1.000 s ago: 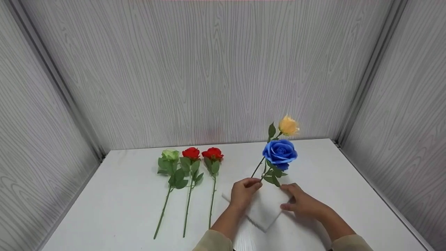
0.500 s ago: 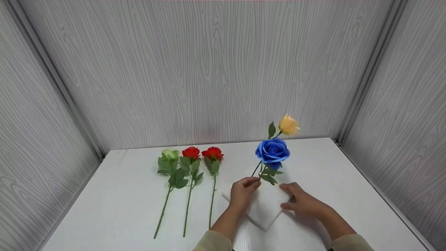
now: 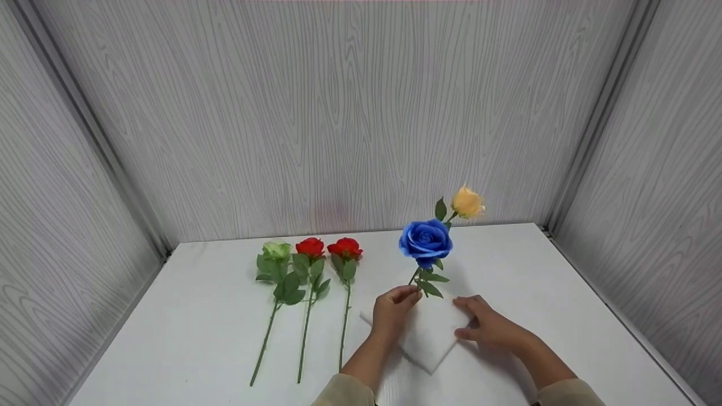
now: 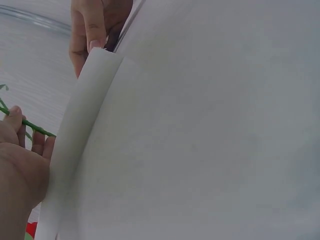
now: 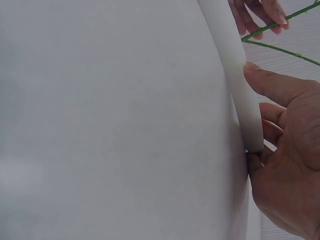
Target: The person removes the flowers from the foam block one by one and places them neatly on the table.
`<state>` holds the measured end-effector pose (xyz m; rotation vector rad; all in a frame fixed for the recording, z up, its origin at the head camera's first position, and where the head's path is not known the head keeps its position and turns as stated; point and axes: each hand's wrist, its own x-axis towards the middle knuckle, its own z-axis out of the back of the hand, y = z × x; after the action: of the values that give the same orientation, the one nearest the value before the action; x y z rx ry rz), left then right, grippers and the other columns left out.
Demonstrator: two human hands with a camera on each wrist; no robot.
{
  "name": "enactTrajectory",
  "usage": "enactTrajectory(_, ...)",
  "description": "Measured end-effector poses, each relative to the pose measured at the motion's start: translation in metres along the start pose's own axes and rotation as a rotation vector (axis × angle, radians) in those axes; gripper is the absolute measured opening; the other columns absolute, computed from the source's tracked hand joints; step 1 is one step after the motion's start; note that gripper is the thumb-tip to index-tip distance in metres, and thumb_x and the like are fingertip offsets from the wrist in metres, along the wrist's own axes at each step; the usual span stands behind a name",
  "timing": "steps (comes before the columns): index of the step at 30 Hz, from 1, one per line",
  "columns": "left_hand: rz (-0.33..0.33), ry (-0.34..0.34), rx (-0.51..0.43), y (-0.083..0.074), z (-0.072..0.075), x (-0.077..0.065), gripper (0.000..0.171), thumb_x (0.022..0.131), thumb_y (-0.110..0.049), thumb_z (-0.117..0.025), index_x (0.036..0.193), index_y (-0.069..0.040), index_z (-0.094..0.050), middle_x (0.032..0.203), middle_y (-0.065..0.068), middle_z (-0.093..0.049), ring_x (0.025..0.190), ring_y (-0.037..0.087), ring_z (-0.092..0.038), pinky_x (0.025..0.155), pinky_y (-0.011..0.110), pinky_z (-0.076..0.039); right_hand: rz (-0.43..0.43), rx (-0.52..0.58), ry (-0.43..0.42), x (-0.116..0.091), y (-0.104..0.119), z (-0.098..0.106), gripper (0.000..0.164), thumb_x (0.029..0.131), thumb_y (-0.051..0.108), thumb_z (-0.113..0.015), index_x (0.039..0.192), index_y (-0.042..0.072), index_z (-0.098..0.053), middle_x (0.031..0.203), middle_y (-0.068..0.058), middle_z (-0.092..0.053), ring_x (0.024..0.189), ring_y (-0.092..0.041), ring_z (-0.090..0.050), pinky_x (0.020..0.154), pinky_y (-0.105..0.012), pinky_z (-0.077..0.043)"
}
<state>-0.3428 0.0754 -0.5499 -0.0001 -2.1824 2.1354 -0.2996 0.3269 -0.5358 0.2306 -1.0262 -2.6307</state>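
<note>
A blue rose [image 3: 426, 242] stands tilted in front of me, its stem [image 4: 37, 129] pinched between the thumb and fingers of my left hand [image 3: 395, 310]. The stem runs down behind the edge of a white vase-like container [image 3: 431, 338], which hides its lower end. Farther back a yellow rose [image 3: 467, 203] leans to the right, its stem also passing down at the container. My right hand [image 3: 492, 328] grips the container's right side. In the right wrist view its thumb presses the pale rim [image 5: 235, 75] while the other fingers curl beneath.
To the left lie a pale green rose [image 3: 276, 251] and two red roses, one red rose [image 3: 309, 248] in the middle and another red rose [image 3: 345, 248] nearest the container. Grey wood-grain panels [image 3: 338, 113] enclose the white table [image 3: 186, 316].
The blue rose has swung to the left and slightly farther back, its leaves turning with it. Both hands stay almost in place, and the yellow rose stands as before.
</note>
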Motion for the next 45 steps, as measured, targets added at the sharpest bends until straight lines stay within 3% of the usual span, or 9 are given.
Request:
enactTrajectory(3,-0.001,0.007,-0.004,0.0,0.0,0.0,0.017,0.097,-0.017,-0.082,0.11,-0.007,-0.085,0.109,0.004,-0.083,0.101,0.006,-0.071,0.089,0.022,-0.058,-0.002,-0.003,0.001,0.0,0.0,0.0,0.076,0.1,0.034,-0.079,0.158,-0.002,-0.046,0.159,-0.026,-0.044,0.143,-0.041,-0.047,0.119,-0.037,-0.043)
enactTrajectory(8,-0.025,0.012,-0.044,0.001,0.001,-0.002,0.021,0.097,-0.016,-0.082,0.114,-0.003,-0.083,0.111,0.008,-0.083,0.101,0.006,-0.072,0.089,0.02,-0.057,-0.041,0.008,0.022,0.001,0.001,0.001,0.078,0.101,0.036,-0.078,0.161,0.0,-0.044,0.159,-0.023,-0.043,0.147,-0.041,-0.044,0.123,-0.054,-0.04)
enactTrajectory(19,0.027,0.055,-0.109,-0.003,0.003,-0.002,0.028,0.099,-0.02,-0.08,0.121,-0.003,-0.081,0.115,0.008,-0.083,0.097,0.006,-0.073,0.091,0.021,-0.059,-0.107,0.047,0.002,0.0,0.003,0.0,0.076,0.099,0.032,-0.081,0.159,0.003,-0.045,0.159,-0.018,-0.044,0.138,-0.033,-0.048,0.121,-0.056,-0.04)
enactTrajectory(27,0.027,0.09,-0.166,-0.008,0.006,-0.002,0.03,0.101,-0.018,-0.078,0.124,0.002,-0.078,0.115,0.009,-0.082,0.095,0.007,-0.073,0.097,0.027,-0.062,-0.135,0.068,0.002,0.001,0.004,-0.002,0.077,0.098,0.032,-0.082,0.161,0.005,-0.044,0.162,-0.018,-0.042,0.152,-0.04,-0.041,0.129,-0.064,-0.032)
enactTrajectory(33,0.017,0.102,-0.223,-0.008,0.008,-0.003,0.031,0.102,-0.013,-0.076,0.125,0.007,-0.075,0.122,0.015,-0.081,0.108,0.015,-0.076,0.102,0.031,-0.064,-0.135,0.07,0.007,0.002,0.004,-0.003,0.079,0.098,0.033,-0.081,0.162,0.004,-0.043,0.162,-0.019,-0.042,0.158,-0.046,-0.035,0.131,-0.068,-0.027)
enactTrajectory(41,0.077,0.165,-0.275,-0.015,0.017,-0.008,0.027,0.102,-0.019,-0.076,0.124,-0.004,-0.079,0.11,0.009,-0.077,0.094,0.014,-0.072,0.087,0.033,-0.067,-0.093,0.077,0.031,0.001,0.002,-0.002,0.079,0.1,0.035,-0.079,0.161,0.001,-0.042,0.162,-0.024,-0.039,0.161,-0.053,-0.027,0.131,-0.071,-0.023)
enactTrajectory(45,0.092,0.191,-0.262,-0.019,0.024,-0.012,0.027,0.103,-0.022,-0.076,0.125,-0.007,-0.079,0.111,0.007,-0.076,0.098,0.017,-0.073,0.087,0.034,-0.068,-0.087,0.064,0.027,0.002,0.004,-0.002,0.079,0.1,0.035,-0.08,0.16,0.0,-0.042,0.161,-0.024,-0.04,0.16,-0.053,-0.028,0.131,-0.071,-0.024)
